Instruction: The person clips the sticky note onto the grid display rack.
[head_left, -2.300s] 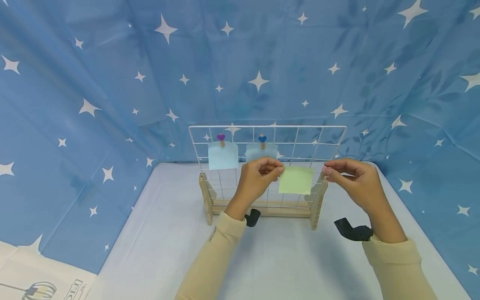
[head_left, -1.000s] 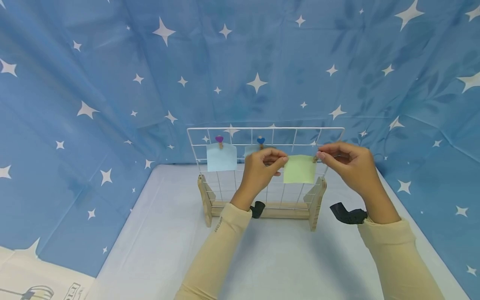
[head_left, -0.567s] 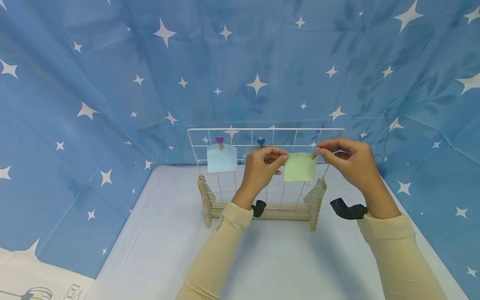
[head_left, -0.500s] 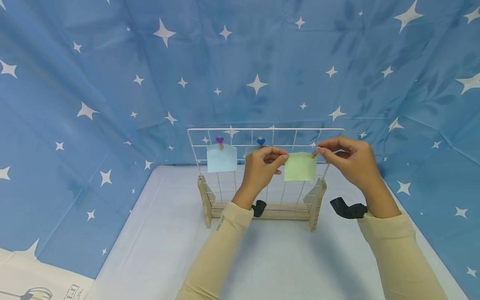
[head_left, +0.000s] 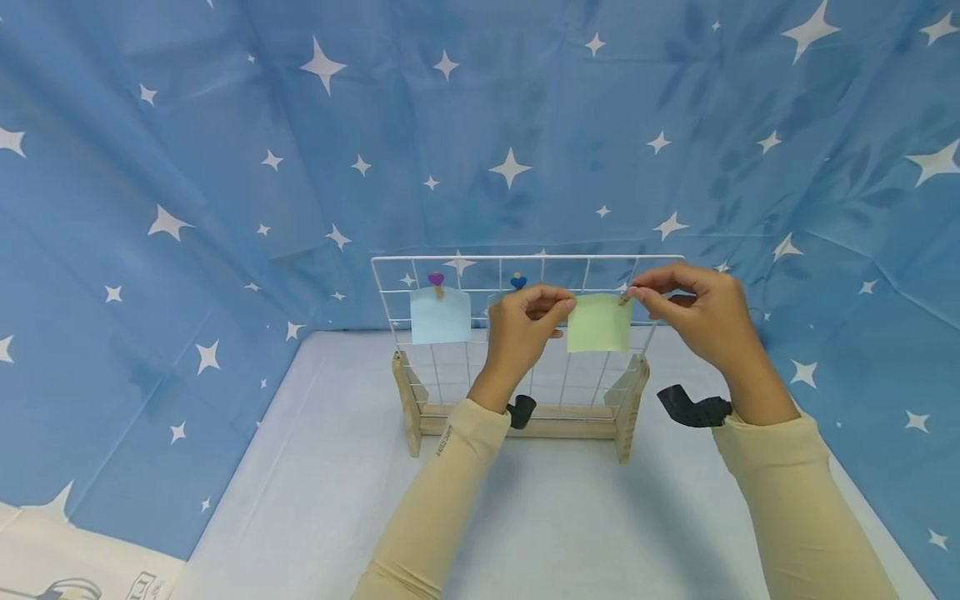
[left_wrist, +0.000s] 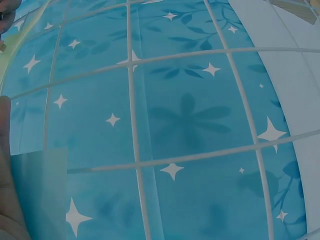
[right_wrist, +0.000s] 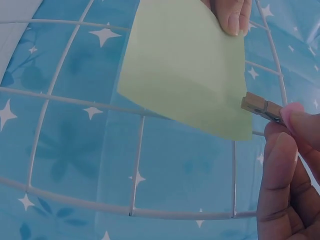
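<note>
A light green paper note (head_left: 598, 323) is pinched at its upper left corner by my left hand (head_left: 517, 337). Thumb and fingertips of my right hand (head_left: 701, 317) pinch a small wooden clothespin (right_wrist: 261, 106) with a pink piece at its end. The clothespin's tip is at the note's upper right edge; whether it bites the paper I cannot tell. Both hands are in front of a white wire grid (head_left: 480, 257). One light blue note (head_left: 440, 317) hangs on it under a purple heart clothespin (head_left: 437, 280). Another, under a blue heart clothespin (head_left: 518, 282), is mostly behind my left hand.
Wooden feet (head_left: 632, 408) and a wooden crossbar (head_left: 555, 427) hold the grid upright on the white tabletop (head_left: 300, 500). Blue star-patterned cloth (head_left: 420, 117) surrounds the back and sides. A printed cream cloth (head_left: 82, 550) lies at the lower left.
Both hands have risen, carrying the green note up the grid. My right hand has brought the clothespin in from the right to the note's upper right corner.
</note>
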